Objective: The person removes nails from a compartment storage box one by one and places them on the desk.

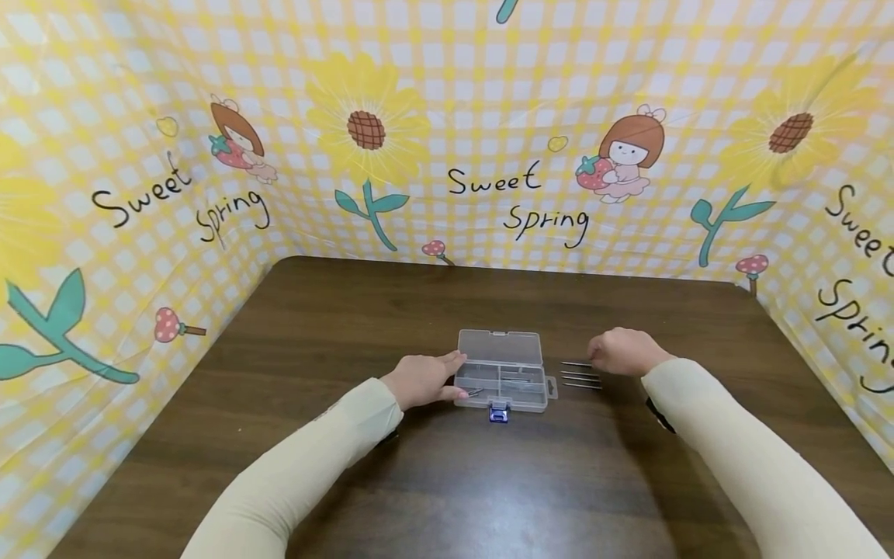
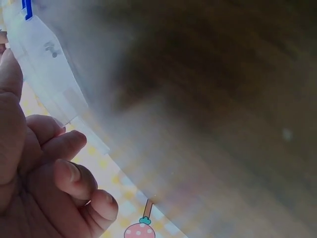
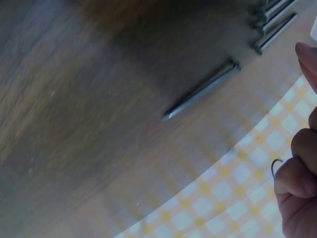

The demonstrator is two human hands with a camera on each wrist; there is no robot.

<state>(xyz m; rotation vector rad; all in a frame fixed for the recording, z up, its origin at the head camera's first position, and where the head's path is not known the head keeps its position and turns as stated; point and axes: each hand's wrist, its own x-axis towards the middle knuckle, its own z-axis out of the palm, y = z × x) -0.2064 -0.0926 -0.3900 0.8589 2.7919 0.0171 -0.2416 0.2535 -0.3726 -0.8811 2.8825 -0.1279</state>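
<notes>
My left hand grips the left end of a clear plastic box, thumb at the front and fingers toward the back. In the left wrist view its other fingers curl loosely beside the box. The lid stands open; thin metal pieces lie in the compartments. Right of the box, several nails lie in a row. The curled right hand pinches at the right end of the farthest nail; its fingertips are partly hidden. Another nail lies apart in the right wrist view.
A blue latch hangs off the box's front, and a hang tab sticks out on its right. The brown wooden table is bordered by yellow checked cloth at the back and both sides.
</notes>
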